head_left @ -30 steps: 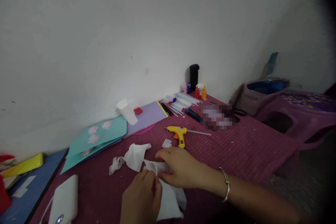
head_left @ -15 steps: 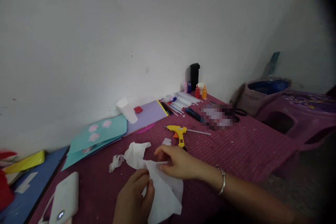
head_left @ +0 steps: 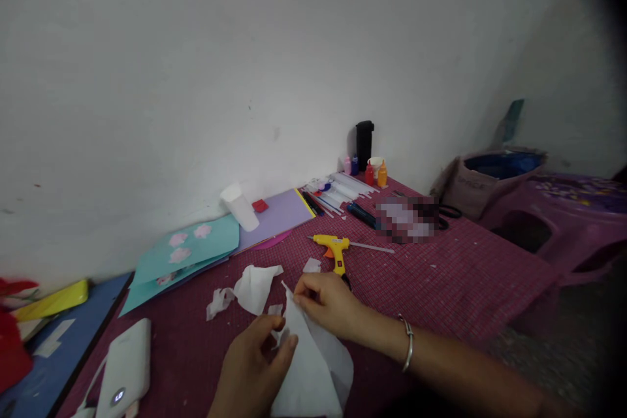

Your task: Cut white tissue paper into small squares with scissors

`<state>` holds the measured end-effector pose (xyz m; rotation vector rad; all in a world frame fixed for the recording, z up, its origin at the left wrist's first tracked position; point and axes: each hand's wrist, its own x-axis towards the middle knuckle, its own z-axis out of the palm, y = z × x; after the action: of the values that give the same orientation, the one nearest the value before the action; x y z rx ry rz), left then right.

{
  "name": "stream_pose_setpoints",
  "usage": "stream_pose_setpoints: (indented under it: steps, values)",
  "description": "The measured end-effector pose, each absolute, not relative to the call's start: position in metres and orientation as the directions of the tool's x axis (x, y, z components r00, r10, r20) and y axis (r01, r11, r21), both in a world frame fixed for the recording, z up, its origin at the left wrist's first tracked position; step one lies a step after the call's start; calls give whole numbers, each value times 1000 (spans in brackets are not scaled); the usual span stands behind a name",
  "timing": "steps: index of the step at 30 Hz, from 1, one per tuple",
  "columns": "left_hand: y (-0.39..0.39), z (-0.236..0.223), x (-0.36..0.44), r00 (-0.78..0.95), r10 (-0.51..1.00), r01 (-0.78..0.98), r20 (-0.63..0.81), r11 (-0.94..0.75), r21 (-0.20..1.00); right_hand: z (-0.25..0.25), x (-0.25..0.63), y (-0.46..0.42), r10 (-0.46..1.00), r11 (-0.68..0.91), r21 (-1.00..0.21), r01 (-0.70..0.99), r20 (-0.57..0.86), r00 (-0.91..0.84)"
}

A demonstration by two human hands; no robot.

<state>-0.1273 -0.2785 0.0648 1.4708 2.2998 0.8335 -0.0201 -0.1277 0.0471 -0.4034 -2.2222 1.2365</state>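
- Over the worktop, white paper is pinched by the right hand.
- In the left hand, thumb and forefinger are parted.
- Tearing is best avoided by gentle tension.

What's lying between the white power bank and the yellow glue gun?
In the head view, on the cloth: a crumpled white scrap, then a larger white scrap, then a small white scrap close to the glue gun.
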Motion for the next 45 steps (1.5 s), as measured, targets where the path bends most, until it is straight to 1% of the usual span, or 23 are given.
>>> stream_pose_setpoints:
  steps: [2,4,6,10,12,14,17,18,19,22,26,31,34,38,45]
  values:
    - [-268,68,-130,-471,882,653,24,331,681,51,-19,-130,462,586,-809,-43,377,-803]
    - [-259,71,-134,-465,885,618,23,306,724,54,-18,-131,424,620,-782,-72,410,-807]
    - [-254,73,-137,-459,888,614,33,290,734,57,-18,-129,414,616,-784,-75,404,-816]
    - [-254,76,-139,-450,893,624,10,307,718,61,-14,-125,464,555,-832,-22,331,-821]
    - [-256,78,-138,-425,905,651,-3,308,693,65,-10,-125,429,570,-822,-2,299,-852]
    - [-257,81,-134,-393,919,691,-21,310,653,68,-7,-126,326,674,-738,2,295,-898]
    - [-259,87,-129,-347,936,725,-66,312,614,71,-6,-125,169,837,-547,-26,303,-938]
    - [-260,89,-129,-340,937,727,-80,316,609,71,-6,-124,144,855,-518,-36,303,-942]
    - [-260,90,-128,-337,937,725,-93,322,609,70,-7,-123,136,855,-517,-43,304,-943]
    - [-261,90,-129,-350,930,709,-114,343,617,67,-8,-122,189,798,-602,-35,305,-934]
    - [-258,83,-129,-322,941,679,-106,308,666,63,-10,-126,265,686,-727,-32,291,-919]
    - [-254,78,-125,-349,935,647,-56,284,708,56,-12,-127,347,568,-822,-36,279,-895]
    - [-253,77,-125,-376,926,635,-37,287,717,50,-13,-125,399,464,-885,-36,245,-883]
    - [-253,74,-127,-377,926,644,6,258,720,48,-12,-124,420,394,-919,-28,207,-883]
    - [-252,72,-120,-337,931,714,136,159,682,54,-15,-125,412,394,-919,-5,182,-893]
